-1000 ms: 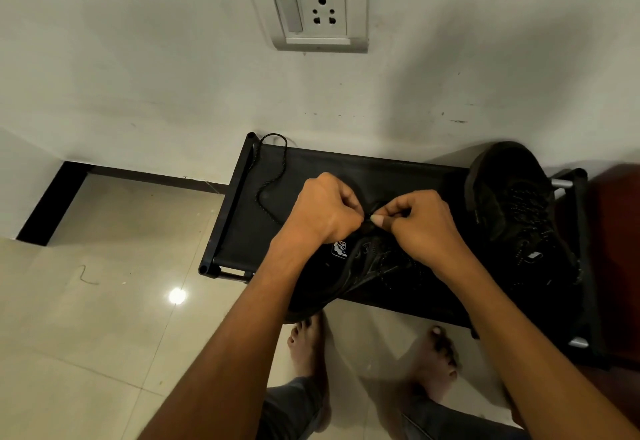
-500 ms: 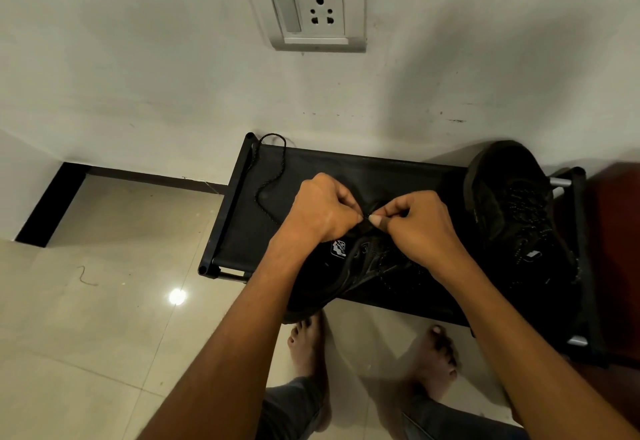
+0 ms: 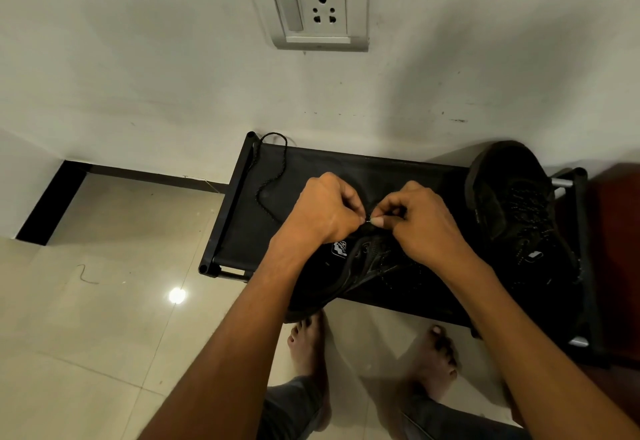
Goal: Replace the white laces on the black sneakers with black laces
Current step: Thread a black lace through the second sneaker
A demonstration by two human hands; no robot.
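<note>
With the near black mesh sneaker (image 3: pixel 363 266) lying on the black fabric rack surface (image 3: pixel 304 176), my left hand (image 3: pixel 325 209) and right hand (image 3: pixel 420 221) pinched a black lace tip (image 3: pixel 369 220) together, apparently mid-threading; next, the tip needed careful guiding through an eyelet.

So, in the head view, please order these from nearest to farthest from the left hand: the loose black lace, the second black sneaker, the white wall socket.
1. Loose black lace, just left of the left hand, on the black rack.
2. Second black sneaker, at the rack's right end.
3. White wall socket, high on the wall.
</note>
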